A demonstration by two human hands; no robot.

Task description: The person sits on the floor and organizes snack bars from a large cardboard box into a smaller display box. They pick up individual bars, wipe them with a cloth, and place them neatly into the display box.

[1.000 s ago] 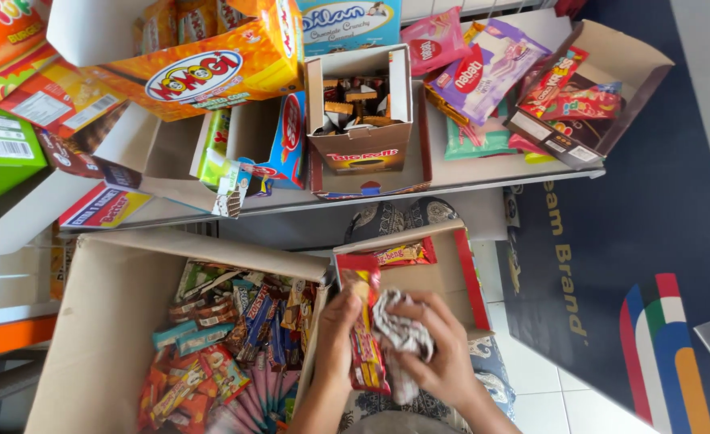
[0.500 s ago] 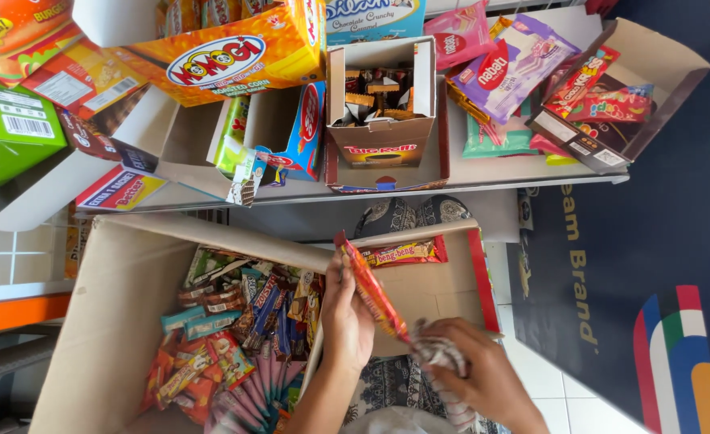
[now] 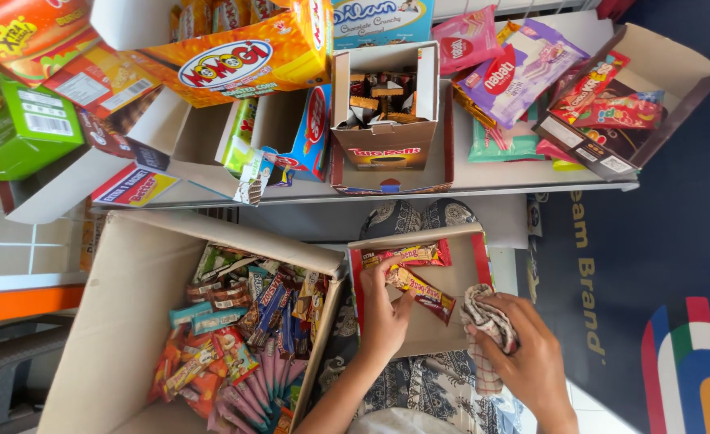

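My left hand [image 3: 385,313] reaches into a small open cardboard box [image 3: 477,269] on my lap and holds the near end of a long red and yellow snack bar [image 3: 421,289], which lies slanted on the box floor. A second bar of the same kind [image 3: 407,255] lies along the box's far wall. My right hand [image 3: 523,354] is closed around a crumpled checked cloth [image 3: 483,315] at the box's right edge.
A large open carton [image 3: 122,305] full of mixed wrapped snacks stands to my left. Ahead is a white shelf [image 3: 483,181] crowded with snack boxes, a brown box of wafer rolls [image 3: 383,104] and pink and purple wafer packs [image 3: 499,68]. Dark blue printed mat on the right.
My left hand carried the snack bar from in front of me forward into the small box and laid it down. My right hand with the cloth drew away to the right.
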